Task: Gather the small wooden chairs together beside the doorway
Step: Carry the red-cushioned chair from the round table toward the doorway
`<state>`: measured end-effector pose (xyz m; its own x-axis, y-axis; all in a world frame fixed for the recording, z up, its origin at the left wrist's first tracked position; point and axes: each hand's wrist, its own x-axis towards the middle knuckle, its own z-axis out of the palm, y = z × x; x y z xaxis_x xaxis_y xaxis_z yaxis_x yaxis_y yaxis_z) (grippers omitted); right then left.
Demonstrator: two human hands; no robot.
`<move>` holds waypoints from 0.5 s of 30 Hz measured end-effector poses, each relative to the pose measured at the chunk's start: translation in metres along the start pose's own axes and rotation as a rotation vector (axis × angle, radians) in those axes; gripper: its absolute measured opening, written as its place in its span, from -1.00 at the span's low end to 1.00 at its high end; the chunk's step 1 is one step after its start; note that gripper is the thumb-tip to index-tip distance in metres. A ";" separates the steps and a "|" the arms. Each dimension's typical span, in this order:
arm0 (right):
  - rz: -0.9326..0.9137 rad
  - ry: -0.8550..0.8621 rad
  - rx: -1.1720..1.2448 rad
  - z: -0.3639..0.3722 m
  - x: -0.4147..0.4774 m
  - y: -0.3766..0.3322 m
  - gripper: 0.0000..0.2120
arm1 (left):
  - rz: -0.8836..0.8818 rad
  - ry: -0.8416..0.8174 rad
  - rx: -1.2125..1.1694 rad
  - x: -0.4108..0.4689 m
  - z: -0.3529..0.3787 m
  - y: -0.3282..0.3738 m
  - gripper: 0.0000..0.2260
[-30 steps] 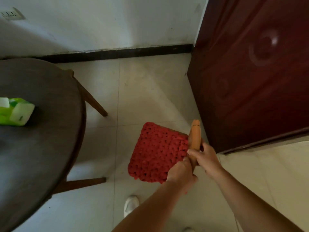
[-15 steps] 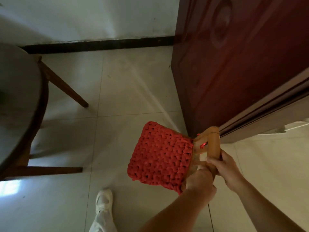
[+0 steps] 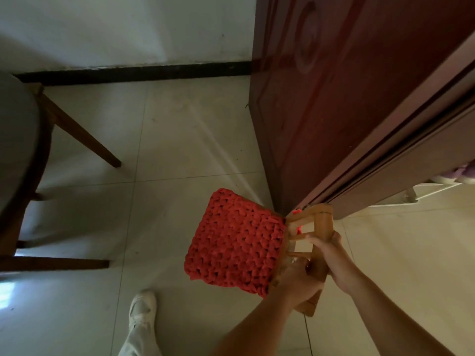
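Note:
I hold one small wooden chair with a red woven seat above the tiled floor, close to the edge of the open dark red door. My left hand grips the lower part of its light wooden backrest. My right hand is closed around the backrest rail just above it. The chair's legs are hidden under the seat. No other small chair is in view.
A round dark table with slanted wooden legs stands at the left. A white wall with a black skirting runs along the back. The door frame and threshold lie at the right. My white shoe is below.
The view has swung right, so the table with its green pack has slid out to the left. The chair, still in both hands, has come nearer the door's edge and turned to show its backrest.

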<state>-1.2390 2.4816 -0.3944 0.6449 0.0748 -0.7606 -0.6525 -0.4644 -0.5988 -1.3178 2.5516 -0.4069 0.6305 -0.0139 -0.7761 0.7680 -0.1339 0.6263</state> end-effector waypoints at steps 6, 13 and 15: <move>-0.242 0.218 -0.266 0.015 -0.028 -0.017 -0.52 | 0.049 0.131 -0.147 -0.022 -0.033 0.002 -0.61; -0.547 0.003 -0.373 0.063 -0.095 -0.075 -0.57 | 0.231 0.561 -0.241 -0.121 -0.132 0.004 -0.67; -0.624 -0.062 -0.379 0.093 -0.124 -0.099 -0.60 | 0.230 0.646 -0.273 -0.161 -0.163 -0.002 -0.63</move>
<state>-1.2913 2.6007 -0.2644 0.8207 0.4696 -0.3254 0.0187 -0.5913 -0.8062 -1.4023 2.7161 -0.2709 0.6549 0.5860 -0.4773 0.5558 0.0545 0.8295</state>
